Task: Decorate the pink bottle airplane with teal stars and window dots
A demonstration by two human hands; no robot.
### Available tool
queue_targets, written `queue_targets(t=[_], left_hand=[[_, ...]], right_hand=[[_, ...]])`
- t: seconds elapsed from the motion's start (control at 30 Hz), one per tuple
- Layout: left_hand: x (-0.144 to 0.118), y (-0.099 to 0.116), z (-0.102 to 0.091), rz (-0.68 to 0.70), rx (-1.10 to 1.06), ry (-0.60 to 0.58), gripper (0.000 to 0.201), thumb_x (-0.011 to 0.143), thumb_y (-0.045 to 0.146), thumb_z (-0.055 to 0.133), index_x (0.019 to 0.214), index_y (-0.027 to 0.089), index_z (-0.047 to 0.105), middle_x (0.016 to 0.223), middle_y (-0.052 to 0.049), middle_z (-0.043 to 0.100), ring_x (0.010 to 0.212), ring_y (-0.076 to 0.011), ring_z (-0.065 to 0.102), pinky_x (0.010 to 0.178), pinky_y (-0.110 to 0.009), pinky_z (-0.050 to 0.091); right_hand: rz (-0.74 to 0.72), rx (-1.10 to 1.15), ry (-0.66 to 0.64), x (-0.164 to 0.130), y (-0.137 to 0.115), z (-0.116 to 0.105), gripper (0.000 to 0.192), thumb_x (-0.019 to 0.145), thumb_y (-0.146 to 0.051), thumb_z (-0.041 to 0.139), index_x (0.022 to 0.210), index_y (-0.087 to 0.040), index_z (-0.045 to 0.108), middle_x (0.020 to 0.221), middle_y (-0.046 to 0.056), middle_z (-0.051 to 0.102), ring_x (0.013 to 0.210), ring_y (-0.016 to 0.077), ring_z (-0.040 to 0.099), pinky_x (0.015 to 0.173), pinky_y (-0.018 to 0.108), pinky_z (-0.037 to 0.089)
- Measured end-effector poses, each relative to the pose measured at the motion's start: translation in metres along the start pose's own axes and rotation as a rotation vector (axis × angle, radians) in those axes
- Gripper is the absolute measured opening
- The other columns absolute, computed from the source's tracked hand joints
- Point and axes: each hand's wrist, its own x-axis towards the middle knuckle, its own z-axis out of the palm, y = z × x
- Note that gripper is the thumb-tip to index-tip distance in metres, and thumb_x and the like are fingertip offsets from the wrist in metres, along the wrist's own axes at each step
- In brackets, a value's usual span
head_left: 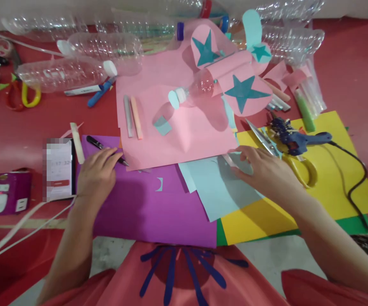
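My left hand (97, 173) lies at the left end of the purple sheet (158, 212), fingers stretched out over a black pen (94, 142). Whether it presses on the pen I cannot tell. Over the light blue paper (231, 191) reaches my right hand (267, 168), thumb and fingers apart. A small whitish strip (228, 160) lies by its thumb tip. Between my hands is a large pink sheet (158, 153), bearing a grey stick (128, 115), a peach stick (136, 118) and a small blue-grey paper square (162, 125). A clear bottle with pink paper wings (247, 91) and teal stars rests on its far part.
Scissors (308, 172) and a blue glue gun (298, 142) with a black cord lie on yellow paper (340, 187) at right. Several clear bottles (63, 74) line the back. A phone (63, 168) and a purple box (12, 191) are at left, near white cables (24, 231).
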Motion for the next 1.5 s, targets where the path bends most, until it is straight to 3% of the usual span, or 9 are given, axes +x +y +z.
queue_targets(t=[0.27, 0.5, 0.67, 0.73, 0.87, 0.97, 1.13, 1.33, 1.5], left_hand=[[0.027, -0.013, -0.001, -0.04, -0.028, -0.124, 0.032, 0.098, 0.025, 0.039, 0.102, 0.019, 0.07, 0.098, -0.008, 0.075, 0.095, -0.0241, 0.066, 0.092, -0.04, 0.052], [0.097, -0.02, -0.012, -0.336, -0.258, 0.08, 0.035, 0.09, 0.019, 0.055, 0.123, 0.013, 0.064, 0.125, -0.008, 0.068, 0.12, -0.0216, 0.06, 0.107, -0.039, 0.045], [0.087, -0.022, -0.036, -0.476, -0.361, 0.319, 0.042, 0.082, 0.009, 0.046, 0.12, 0.012, 0.062, 0.116, -0.005, 0.069, 0.103, -0.0152, 0.067, 0.094, -0.032, 0.052], [0.065, -0.009, -0.039, -0.422, -0.421, 0.225, 0.025, 0.087, 0.021, 0.051, 0.105, 0.016, 0.068, 0.098, -0.001, 0.072, 0.093, -0.0142, 0.067, 0.089, -0.03, 0.054], [0.028, 0.023, -0.02, 0.028, -0.52, -0.21, 0.024, 0.094, 0.035, 0.049, 0.098, 0.022, 0.07, 0.105, -0.005, 0.071, 0.097, -0.0188, 0.066, 0.091, -0.034, 0.055], [0.019, 0.033, -0.005, 0.098, -0.472, -0.281, 0.028, 0.096, 0.035, 0.044, 0.1, 0.021, 0.068, 0.106, -0.009, 0.07, 0.099, -0.0236, 0.066, 0.088, -0.039, 0.056], [0.024, 0.043, -0.01, 0.021, -0.601, -0.268, 0.037, 0.099, 0.047, 0.04, 0.093, 0.018, 0.064, 0.095, -0.009, 0.071, 0.09, -0.0237, 0.068, 0.083, -0.039, 0.056], [0.055, 0.089, -0.018, -0.32, -1.087, -0.169, 0.025, 0.087, 0.044, 0.064, 0.091, 0.02, 0.068, 0.091, -0.002, 0.074, 0.084, -0.0153, 0.07, 0.08, -0.025, 0.057], [0.077, 0.108, -0.011, -0.39, -1.386, -0.229, 0.038, 0.078, 0.052, 0.073, 0.092, 0.017, 0.072, 0.094, -0.005, 0.075, 0.088, -0.017, 0.071, 0.084, -0.027, 0.059]], right_hand=[[-0.04, 0.075, 0.022, -0.026, -0.008, 0.01, 0.023, 0.087, -0.015, 0.042, 0.107, -0.014, 0.054, 0.071, 0.004, 0.065, 0.056, 0.017, 0.063, 0.045, 0.025, 0.038], [0.004, 0.303, -0.115, -0.04, -0.005, -0.012, 0.023, 0.088, -0.012, 0.044, 0.104, -0.019, 0.058, 0.074, 0.001, 0.064, 0.058, 0.0126, 0.062, 0.055, 0.022, 0.048], [0.121, 0.384, -0.119, -0.041, -0.002, -0.016, 0.02, 0.091, -0.016, 0.043, 0.103, -0.021, 0.057, 0.082, 0.003, 0.068, 0.063, 0.0148, 0.066, 0.055, 0.023, 0.049], [0.154, 0.383, -0.097, -0.039, -0.001, -0.015, 0.014, 0.092, -0.021, 0.044, 0.098, -0.022, 0.056, 0.076, 0.003, 0.067, 0.061, 0.0165, 0.065, 0.052, 0.024, 0.046], [0.177, 0.396, -0.056, -0.027, -0.004, -0.013, 0.016, 0.095, -0.032, 0.045, 0.095, -0.023, 0.057, 0.07, 0.002, 0.065, 0.056, 0.0171, 0.062, 0.049, 0.025, 0.043], [0.151, 0.442, -0.071, -0.013, -0.011, -0.008, 0.019, 0.095, -0.034, 0.045, 0.095, -0.021, 0.059, 0.074, 0.004, 0.067, 0.056, 0.0159, 0.061, 0.05, 0.025, 0.043], [0.079, 0.515, -0.102, 0.011, -0.025, 0.0, 0.024, 0.097, -0.034, 0.042, 0.099, -0.018, 0.06, 0.08, 0.007, 0.07, 0.062, 0.0156, 0.065, 0.055, 0.024, 0.046], [-0.008, 0.476, -0.113, 0.022, -0.035, 0.003, 0.025, 0.097, -0.035, 0.043, 0.102, -0.018, 0.061, 0.08, 0.007, 0.072, 0.065, 0.0167, 0.068, 0.055, 0.024, 0.046], [-0.058, 0.514, -0.098, 0.023, -0.039, 0.001, 0.029, 0.099, -0.036, 0.04, 0.103, -0.018, 0.063, 0.082, 0.007, 0.072, 0.065, 0.0147, 0.068, 0.06, 0.024, 0.049]])
